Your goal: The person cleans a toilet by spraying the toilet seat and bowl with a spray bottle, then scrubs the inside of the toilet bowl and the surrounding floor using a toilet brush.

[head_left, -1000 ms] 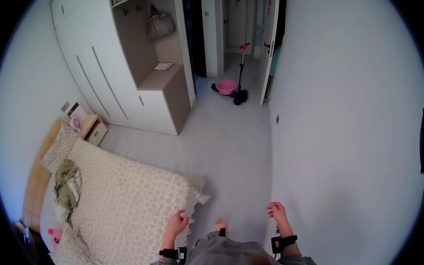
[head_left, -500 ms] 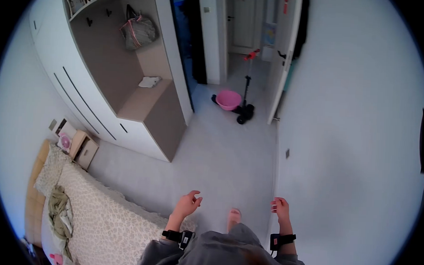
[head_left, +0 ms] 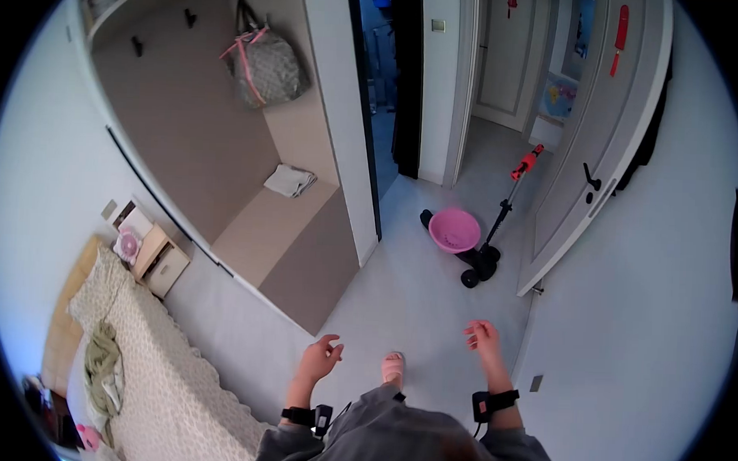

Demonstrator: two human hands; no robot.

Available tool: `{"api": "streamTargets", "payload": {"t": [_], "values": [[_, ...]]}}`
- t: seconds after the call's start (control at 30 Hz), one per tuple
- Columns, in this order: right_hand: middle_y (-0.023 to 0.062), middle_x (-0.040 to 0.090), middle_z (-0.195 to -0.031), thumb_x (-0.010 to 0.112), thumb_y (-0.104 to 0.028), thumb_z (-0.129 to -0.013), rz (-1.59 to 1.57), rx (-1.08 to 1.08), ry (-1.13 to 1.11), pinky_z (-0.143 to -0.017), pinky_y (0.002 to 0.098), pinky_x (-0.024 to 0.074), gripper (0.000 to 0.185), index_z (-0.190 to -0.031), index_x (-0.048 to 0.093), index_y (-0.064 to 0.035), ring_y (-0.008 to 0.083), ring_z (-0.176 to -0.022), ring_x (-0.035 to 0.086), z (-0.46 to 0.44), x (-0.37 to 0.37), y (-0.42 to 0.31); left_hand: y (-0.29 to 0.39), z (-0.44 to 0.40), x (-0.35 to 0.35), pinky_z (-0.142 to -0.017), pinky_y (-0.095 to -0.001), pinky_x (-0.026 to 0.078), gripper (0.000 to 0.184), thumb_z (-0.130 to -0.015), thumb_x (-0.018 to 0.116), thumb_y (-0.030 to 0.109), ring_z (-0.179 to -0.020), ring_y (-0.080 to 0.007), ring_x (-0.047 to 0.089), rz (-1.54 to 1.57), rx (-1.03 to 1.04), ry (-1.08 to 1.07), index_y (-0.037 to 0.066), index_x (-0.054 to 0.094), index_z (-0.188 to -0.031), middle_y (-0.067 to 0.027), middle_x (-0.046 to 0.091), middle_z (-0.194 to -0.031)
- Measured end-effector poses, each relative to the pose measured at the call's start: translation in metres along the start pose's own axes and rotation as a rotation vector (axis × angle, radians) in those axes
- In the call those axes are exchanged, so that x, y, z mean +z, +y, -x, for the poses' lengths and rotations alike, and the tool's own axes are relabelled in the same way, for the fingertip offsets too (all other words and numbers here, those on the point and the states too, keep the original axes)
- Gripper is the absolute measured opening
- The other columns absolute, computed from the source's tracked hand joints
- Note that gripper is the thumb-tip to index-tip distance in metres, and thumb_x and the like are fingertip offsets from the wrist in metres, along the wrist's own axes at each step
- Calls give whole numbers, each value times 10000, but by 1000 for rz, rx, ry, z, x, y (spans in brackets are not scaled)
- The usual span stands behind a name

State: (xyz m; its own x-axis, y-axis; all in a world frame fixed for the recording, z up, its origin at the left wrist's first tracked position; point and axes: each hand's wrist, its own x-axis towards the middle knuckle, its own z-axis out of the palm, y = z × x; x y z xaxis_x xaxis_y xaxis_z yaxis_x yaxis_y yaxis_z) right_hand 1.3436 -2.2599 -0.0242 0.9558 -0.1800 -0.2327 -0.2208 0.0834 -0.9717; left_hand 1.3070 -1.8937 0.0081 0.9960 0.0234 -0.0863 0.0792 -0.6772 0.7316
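Note:
My left hand [head_left: 320, 359] hangs in the air above the floor, fingers loosely bent and apart, holding nothing. My right hand [head_left: 483, 340] is also raised and empty, its fingers spread a little. Ahead of it stands a scooter [head_left: 488, 255] with black wheels and red handlebar grips. A pink basin [head_left: 455, 231] rests on the scooter's deck. Neither hand touches anything. Black straps with small boxes are around both forearms.
An open door [head_left: 595, 149] stands at the right beside the scooter. On the left are a cabinet with a bench [head_left: 284, 227], a folded cloth [head_left: 290, 181], a hanging bag [head_left: 269, 68], a nightstand [head_left: 166, 268] and a bed [head_left: 165, 378]. A pink slipper [head_left: 393, 366] is on my foot.
I have come forward, so the scooter, basin, bench and door appear closer and larger. My right hand has risen slightly in view. Both hands stay empty.

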Motion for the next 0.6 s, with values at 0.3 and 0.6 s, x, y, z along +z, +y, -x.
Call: {"api": "streamTargets", "payload": {"t": [0.3, 0.6], "values": [[43, 582, -755, 439, -191, -854, 10, -43, 18, -467, 217, 419, 178, -937, 530, -63, 87, -559, 509, -199, 27, -81, 82, -238, 12, -553, -322, 447, 257, -792, 514, 229, -595, -226, 591, 85, 166, -76, 89, 527, -1007, -59, 598, -607], [31, 587, -746, 439, -188, -856, -38, -21, -25, -472, 207, 414, 168, -918, 536, -65, 83, -541, 509, -424, 69, -118, 150, -448, 26, -538, -300, 443, 229, -799, 506, 221, -578, -205, 589, 78, 125, -9, 88, 536, -983, -63, 602, -615]]}}
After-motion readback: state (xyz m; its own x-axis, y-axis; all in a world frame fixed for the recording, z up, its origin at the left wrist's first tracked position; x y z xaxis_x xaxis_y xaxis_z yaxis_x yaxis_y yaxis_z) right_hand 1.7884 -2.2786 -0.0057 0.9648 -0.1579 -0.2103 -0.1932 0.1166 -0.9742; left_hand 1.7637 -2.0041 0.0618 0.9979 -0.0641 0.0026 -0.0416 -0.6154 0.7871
